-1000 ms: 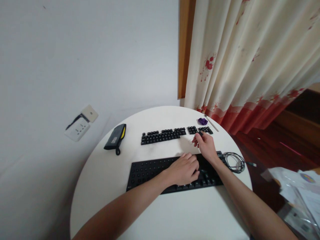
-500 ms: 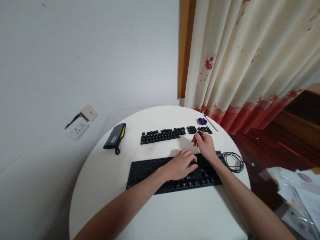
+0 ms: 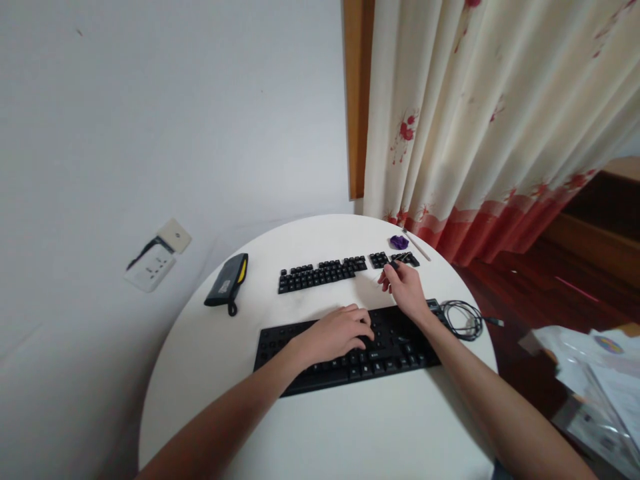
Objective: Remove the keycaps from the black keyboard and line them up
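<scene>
A black keyboard (image 3: 320, 382) lies across the white round table, with many of its upper keys off and caps still on along its lower rows. My left hand (image 3: 340, 335) rests over the middle of the keyboard, palm down, its fingers loosely bent and apart at the keys. Above the keyboard's far edge, my right hand (image 3: 404, 287) is closed around a small keycap puller (image 3: 394, 265) with a dark handle and thin wires. Loose black keycaps (image 3: 320, 275) stand in rows beyond the keyboard, with another group (image 3: 379, 260) near my right hand.
A dark zipped pouch (image 3: 227, 280) with a yellow edge lies at the left. The keyboard's coiled cable (image 3: 465, 320) sits by the right edge. At the back right are a crumpled purple thing (image 3: 399, 243) and a thin brush-like stick (image 3: 417, 245). A curtain hangs behind.
My left hand has slid left along the keyboard. My right hand stays above the far edge with the keycap puller. The view has shifted slightly.
</scene>
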`<state>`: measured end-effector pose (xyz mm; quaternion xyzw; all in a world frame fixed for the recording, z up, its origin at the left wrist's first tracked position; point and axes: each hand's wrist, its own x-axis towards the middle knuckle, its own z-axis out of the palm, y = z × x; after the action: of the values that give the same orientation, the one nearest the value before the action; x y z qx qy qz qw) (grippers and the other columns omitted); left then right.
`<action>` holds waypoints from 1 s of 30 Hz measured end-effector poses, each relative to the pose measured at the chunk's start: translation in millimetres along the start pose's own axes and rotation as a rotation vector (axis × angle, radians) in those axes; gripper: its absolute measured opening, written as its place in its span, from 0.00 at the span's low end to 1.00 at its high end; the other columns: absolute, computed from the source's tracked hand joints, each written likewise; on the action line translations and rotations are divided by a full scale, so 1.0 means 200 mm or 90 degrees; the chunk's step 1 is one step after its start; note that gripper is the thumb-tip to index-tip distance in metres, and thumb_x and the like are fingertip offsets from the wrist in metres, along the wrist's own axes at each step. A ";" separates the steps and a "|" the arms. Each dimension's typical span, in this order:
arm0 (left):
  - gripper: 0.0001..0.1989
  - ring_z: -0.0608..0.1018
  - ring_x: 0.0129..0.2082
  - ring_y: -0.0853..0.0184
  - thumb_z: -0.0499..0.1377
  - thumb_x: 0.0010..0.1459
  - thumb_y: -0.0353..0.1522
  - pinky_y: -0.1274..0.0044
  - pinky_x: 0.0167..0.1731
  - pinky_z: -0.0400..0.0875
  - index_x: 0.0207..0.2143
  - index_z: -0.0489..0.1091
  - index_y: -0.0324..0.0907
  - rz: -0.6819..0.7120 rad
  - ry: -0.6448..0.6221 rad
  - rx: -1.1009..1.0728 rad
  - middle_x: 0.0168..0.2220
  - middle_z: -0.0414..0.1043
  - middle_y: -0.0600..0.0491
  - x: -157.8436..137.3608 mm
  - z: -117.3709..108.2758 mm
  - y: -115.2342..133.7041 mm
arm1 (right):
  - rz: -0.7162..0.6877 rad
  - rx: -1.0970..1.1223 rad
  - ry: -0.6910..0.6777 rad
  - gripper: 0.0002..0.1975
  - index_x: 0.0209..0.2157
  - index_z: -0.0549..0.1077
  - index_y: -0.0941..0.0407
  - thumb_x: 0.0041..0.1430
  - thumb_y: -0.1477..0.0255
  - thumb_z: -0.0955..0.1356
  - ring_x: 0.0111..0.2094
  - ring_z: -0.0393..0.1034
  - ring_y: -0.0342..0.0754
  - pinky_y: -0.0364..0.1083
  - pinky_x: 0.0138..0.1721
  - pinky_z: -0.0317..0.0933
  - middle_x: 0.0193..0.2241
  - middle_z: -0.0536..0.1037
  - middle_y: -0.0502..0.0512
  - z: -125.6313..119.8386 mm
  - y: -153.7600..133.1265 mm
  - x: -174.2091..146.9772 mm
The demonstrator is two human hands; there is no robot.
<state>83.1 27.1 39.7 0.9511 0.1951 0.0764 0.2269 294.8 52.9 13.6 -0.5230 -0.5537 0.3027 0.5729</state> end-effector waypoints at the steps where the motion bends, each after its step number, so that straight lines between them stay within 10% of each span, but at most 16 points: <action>1: 0.08 0.73 0.43 0.64 0.58 0.63 0.32 0.73 0.47 0.66 0.43 0.75 0.46 -0.006 0.011 -0.016 0.42 0.72 0.52 0.00 0.00 -0.01 | -0.001 0.002 0.001 0.20 0.25 0.70 0.57 0.65 0.59 0.63 0.19 0.67 0.44 0.42 0.22 0.59 0.20 0.74 0.53 0.00 0.00 0.00; 20: 0.18 0.72 0.48 0.65 0.56 0.63 0.29 0.73 0.53 0.66 0.55 0.66 0.49 -0.098 0.101 -0.053 0.49 0.67 0.51 -0.07 0.02 -0.04 | 0.014 0.004 -0.004 0.19 0.24 0.71 0.58 0.64 0.60 0.64 0.19 0.67 0.44 0.42 0.22 0.60 0.19 0.74 0.53 0.00 0.00 0.01; 30: 0.06 0.72 0.44 0.62 0.61 0.61 0.34 0.69 0.47 0.63 0.40 0.73 0.45 -0.095 0.115 0.073 0.40 0.74 0.53 0.00 -0.04 -0.12 | 0.004 0.010 0.016 0.19 0.24 0.71 0.58 0.64 0.60 0.64 0.19 0.67 0.43 0.42 0.21 0.59 0.20 0.74 0.52 -0.02 -0.04 0.01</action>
<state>73.8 49.5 35.7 0.9346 0.2888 0.1335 0.1590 297.0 52.9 21.7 -0.5240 -0.5427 0.3020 0.5829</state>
